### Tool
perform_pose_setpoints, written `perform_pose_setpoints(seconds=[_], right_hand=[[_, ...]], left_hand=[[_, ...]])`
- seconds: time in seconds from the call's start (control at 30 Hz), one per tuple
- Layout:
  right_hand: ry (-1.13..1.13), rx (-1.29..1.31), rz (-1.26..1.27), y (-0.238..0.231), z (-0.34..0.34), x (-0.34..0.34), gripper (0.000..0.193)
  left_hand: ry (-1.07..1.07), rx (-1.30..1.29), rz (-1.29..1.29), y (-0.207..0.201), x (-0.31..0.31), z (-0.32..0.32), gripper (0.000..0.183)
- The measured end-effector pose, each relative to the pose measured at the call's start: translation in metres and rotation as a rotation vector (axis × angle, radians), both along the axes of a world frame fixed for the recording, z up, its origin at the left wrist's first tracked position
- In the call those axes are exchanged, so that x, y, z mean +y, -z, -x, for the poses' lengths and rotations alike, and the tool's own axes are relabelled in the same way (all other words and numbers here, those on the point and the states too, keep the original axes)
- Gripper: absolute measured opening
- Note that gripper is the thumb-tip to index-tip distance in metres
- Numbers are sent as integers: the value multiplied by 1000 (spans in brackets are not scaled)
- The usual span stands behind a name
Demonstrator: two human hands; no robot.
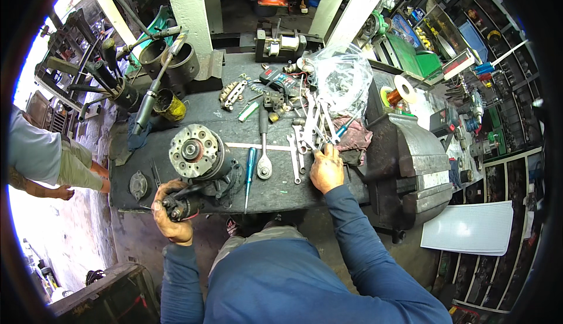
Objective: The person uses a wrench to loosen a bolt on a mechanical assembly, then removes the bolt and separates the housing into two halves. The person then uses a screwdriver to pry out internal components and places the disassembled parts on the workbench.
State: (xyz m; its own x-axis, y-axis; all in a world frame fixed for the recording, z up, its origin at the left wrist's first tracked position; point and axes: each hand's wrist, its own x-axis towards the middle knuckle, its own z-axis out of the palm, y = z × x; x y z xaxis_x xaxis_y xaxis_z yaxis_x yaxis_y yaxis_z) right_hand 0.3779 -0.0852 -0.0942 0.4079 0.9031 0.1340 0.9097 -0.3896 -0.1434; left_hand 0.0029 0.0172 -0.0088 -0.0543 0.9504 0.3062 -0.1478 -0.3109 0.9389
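Note:
My left hand (170,218) is wrapped round a dark cylindrical part with metal terminals (183,205) at the table's front edge. This part sits close against a larger motor-like unit (194,152) with a round, hole-studded metal face turned up; whether they are joined I cannot tell. My right hand (327,171) is closed at the near end of a pile of wrenches (316,118), next to a blue-handled screwdriver (342,130); what its fingers hold is hidden. Between the hands lie another blue screwdriver (251,168), a ratchet (264,162) and some wrenches (294,157).
A big bench vise (407,168) stands at the right edge, beside a reddish rag (353,143). Behind the wrenches lies a clear plastic bag (346,80). Metal cylinders (182,63) and a yellow can (170,107) stand back left. Another person (44,154) stands at the left.

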Motion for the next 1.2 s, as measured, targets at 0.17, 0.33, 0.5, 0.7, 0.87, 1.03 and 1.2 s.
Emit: perform_pose_setpoints(seconds=[0.17, 0.33, 0.5, 0.7, 0.87, 1.03, 1.2], right_hand=[[24, 54, -50, -8, 8, -5, 29], [58, 130, -20, -17, 14, -12, 27], [-89, 151, -77, -26, 20, -18, 19], [-1, 215, 219, -12, 53, -27, 37], [129, 202, 142, -5, 65, -21, 34], [152, 261, 209, -5, 69, -4, 44], [137, 282, 383, -9, 67, 7, 37]], left_hand=[[22, -33, 14, 2, -1, 2, 71], [27, -33, 26, 3, -2, 3, 71], [25, -67, 33, 3, -3, 2, 71], [35, -48, 36, 1, -2, 1, 70], [23, 15, 2, -2, 0, 1, 68], [69, -41, 21, -4, -1, 1, 66], [77, -28, 5, -5, -2, 1, 63]])
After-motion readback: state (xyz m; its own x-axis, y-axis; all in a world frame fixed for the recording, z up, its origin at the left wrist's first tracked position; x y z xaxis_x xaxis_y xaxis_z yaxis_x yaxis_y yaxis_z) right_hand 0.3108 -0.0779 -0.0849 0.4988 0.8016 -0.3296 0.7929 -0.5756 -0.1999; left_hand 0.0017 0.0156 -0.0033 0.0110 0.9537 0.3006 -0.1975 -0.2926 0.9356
